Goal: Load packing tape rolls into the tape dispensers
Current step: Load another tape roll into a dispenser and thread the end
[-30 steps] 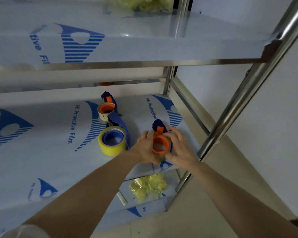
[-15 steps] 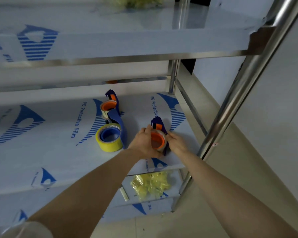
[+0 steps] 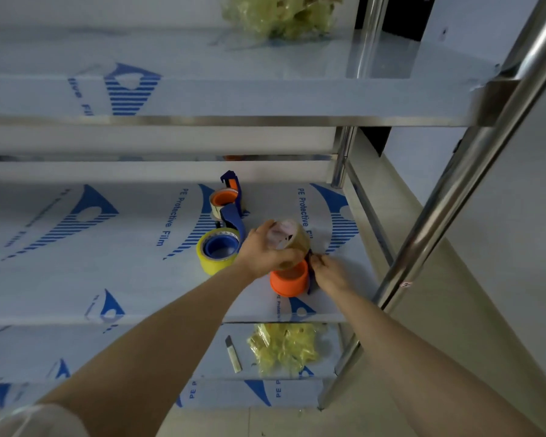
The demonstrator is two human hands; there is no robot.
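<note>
The steel rack (image 3: 454, 197) fills the view, its shelves covered in white protective film with blue print, pale wall and floor to the right. The middle shelf (image 3: 76, 279) is the working surface, and all the task's things sit toward its right end.

Both forearms reach in from below. The left hand (image 3: 265, 250) has its fingers curled round a clear tape roll (image 3: 289, 239), held tilted and just above the orange hub (image 3: 289, 280) of the near dispenser (image 3: 310, 279). The right hand (image 3: 331, 274) pinches that dispenser's blue frame at its right side, steadying it on the shelf. The roll is not seated on the hub, so this dispenser counts as not yet loaded.

Behind, the far dispenser (image 3: 234, 190) already carries a roll on its orange hub and looks done. A yellow roll (image 3: 216, 252) with a blue centre lies just beside that dispenser's blue handle; I cannot tell whether it sits on a hub or lies loose. By this reading, one is loaded, one is in hand, one roll is perhaps left.

Crumpled yellowish wrap (image 3: 284, 345) and a small knife (image 3: 234, 354) lie on the lower shelf (image 3: 139, 351). More wrap (image 3: 281, 14) sits on the top shelf (image 3: 234, 96).
</note>
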